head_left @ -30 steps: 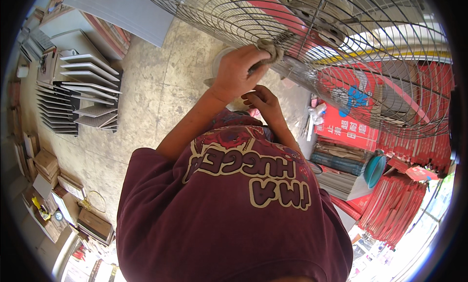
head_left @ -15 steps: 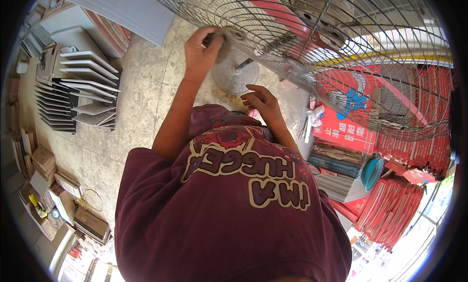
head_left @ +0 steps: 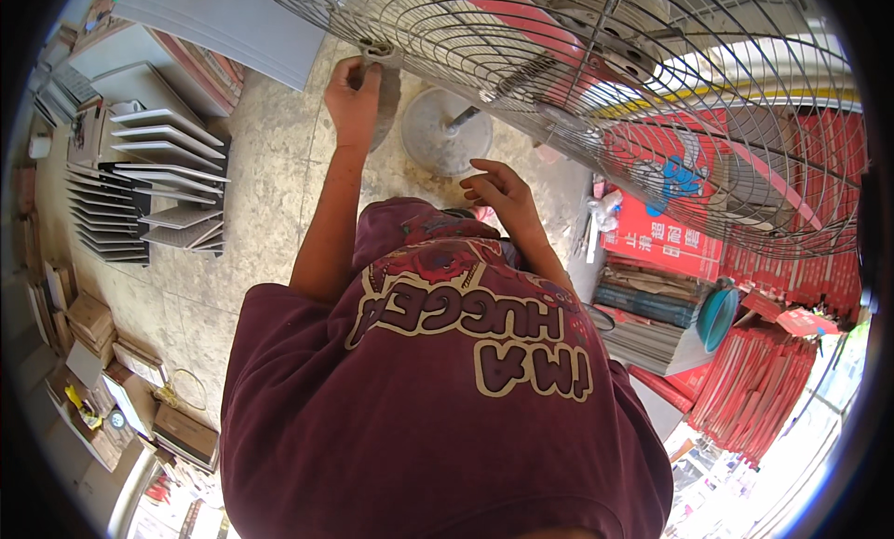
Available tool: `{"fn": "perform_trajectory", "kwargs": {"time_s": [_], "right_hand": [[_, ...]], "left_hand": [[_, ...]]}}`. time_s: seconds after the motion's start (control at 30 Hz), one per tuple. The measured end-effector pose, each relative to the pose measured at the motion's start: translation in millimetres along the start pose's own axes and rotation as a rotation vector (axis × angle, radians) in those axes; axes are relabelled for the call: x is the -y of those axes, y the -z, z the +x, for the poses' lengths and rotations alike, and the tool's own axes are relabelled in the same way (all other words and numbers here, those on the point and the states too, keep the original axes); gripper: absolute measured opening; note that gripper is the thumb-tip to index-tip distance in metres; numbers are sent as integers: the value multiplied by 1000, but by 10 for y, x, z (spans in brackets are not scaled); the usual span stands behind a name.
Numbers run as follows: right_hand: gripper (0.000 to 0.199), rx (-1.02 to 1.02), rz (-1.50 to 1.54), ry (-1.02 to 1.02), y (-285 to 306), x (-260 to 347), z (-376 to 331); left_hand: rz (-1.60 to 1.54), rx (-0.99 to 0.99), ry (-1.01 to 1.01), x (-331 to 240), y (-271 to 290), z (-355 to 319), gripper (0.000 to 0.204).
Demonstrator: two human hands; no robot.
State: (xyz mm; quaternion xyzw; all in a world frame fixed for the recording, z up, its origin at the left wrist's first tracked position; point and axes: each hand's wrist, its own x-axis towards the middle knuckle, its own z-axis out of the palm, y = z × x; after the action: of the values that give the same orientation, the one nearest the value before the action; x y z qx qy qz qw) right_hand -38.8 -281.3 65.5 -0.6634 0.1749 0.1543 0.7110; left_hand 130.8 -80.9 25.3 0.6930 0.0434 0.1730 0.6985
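A large fan with a dark wire cage (head_left: 447, 50) and pinkish-red blades (head_left: 531, 13) fills the upper right. My left hand (head_left: 352, 101) is closed on a crumpled grey-beige cloth (head_left: 380, 51), which touches the lower left rim of the cage. Part of the cloth is hidden by the fingers. Close to my body, my right hand (head_left: 503, 194) hangs with loosely bent fingers apart, holding nothing. Below the cage, between the two hands, a round grey fan base (head_left: 442, 134) with a short dark post stands on the floor.
Display racks of grey tile panels (head_left: 172, 157) stand at the left. Boxes and boards (head_left: 88, 320) lie at the lower left. Red cartons (head_left: 666, 236) and stacked red packs (head_left: 750, 385) line the right, beside a teal roll (head_left: 717, 320). Grey sheets (head_left: 233, 22) lean at the top left.
My left hand has slid up and to the left along the cage rim with the cloth. The view has shifted slightly. My right hand stays about where it was.
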Motion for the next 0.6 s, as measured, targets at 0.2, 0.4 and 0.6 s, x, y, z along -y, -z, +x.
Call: {"fn": "perform_trajectory", "kwargs": {"time_s": [0.2, 0.4, 0.6], "right_hand": [[36, 7, 6, 1, -7, -9, 21], [37, 11, -34, 8, -11, 18, 24], [37, 21, -12, 15, 1, -15, 48]], "left_hand": [[-39, 195, -31, 24, -299, -299, 17], [0, 388, -104, -287, -500, -561, 18], [5, 484, -184, -509, -579, -622, 21]]}}
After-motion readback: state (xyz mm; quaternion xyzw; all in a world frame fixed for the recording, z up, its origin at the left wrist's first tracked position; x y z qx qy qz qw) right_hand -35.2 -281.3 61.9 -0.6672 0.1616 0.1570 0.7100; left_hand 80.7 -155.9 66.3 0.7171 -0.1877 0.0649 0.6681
